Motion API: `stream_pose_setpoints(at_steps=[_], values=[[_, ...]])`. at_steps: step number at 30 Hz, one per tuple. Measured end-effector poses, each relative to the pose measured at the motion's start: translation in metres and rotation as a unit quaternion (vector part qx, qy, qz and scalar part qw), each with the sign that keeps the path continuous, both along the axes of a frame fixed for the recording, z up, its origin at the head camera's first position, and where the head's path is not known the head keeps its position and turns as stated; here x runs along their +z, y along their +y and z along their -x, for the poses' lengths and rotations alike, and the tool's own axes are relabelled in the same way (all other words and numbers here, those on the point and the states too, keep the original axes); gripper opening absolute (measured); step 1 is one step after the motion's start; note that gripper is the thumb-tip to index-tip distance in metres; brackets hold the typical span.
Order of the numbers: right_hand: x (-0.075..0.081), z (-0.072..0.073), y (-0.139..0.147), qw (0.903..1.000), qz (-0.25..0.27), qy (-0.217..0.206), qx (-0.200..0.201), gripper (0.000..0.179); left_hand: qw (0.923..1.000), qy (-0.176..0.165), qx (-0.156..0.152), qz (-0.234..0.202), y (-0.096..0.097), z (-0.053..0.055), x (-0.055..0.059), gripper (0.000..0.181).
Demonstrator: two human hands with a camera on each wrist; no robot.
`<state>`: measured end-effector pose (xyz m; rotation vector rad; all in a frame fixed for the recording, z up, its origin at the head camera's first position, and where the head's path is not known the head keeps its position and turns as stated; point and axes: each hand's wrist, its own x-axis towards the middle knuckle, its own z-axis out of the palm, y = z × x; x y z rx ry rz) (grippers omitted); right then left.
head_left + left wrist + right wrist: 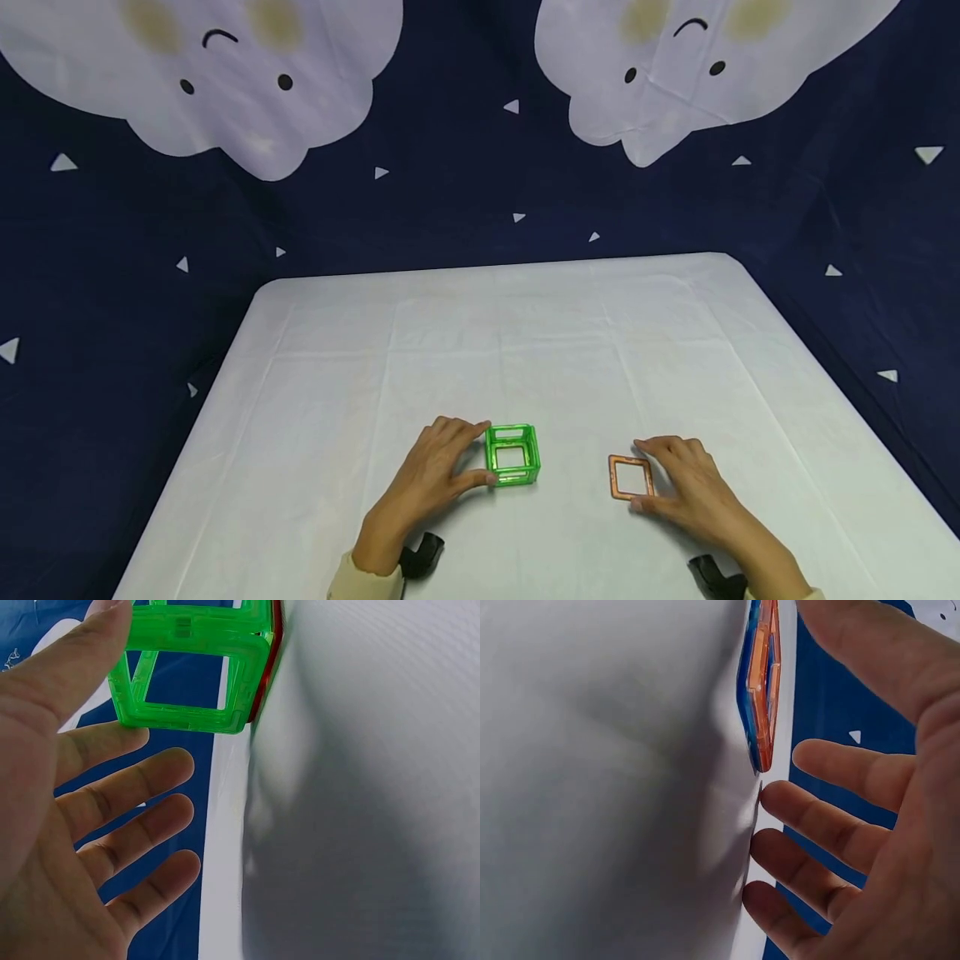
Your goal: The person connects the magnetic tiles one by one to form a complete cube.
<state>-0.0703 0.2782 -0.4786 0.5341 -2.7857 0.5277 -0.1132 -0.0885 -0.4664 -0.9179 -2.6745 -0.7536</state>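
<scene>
A cube of green magnetic tiles (529, 455) stands on the white table, left of a flat square tile. A red layer (268, 671) shows along the cube's base in the left wrist view. My left hand (427, 479) pinches the cube's left side between thumb and index finger, the other fingers spread. Beside the orange square tile (613, 477), my right hand (693, 483) holds thumb and index finger apart around its right end. The right wrist view shows a blue layer (744, 690) against the orange one, with a gap between index fingertip and tile.
The white cloth-covered table (450, 350) has faint creases and a rounded far edge. Behind it hangs a dark blue cloth (450, 225) with white clouds and small triangles. A black wrist device (422, 557) sits at the left wrist, another (716, 577) at the right.
</scene>
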Motion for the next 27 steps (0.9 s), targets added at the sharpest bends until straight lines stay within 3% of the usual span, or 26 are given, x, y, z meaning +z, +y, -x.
stream_pose_setpoints(at_steps=[14,27], values=[[-0.0051,-0.002,0.0061,0.9996,-0.022,0.007,0.015,0.07,0.9999,-0.015,0.0,-0.004,-0.001,0.0004,0.0004,0.069],[-0.005,0.0009,0.0061,0.9991,-0.021,0.025,0.027,0.061,0.9999,-0.005,-0.002,-0.012,-0.0013,0.001,-0.0012,0.07]])
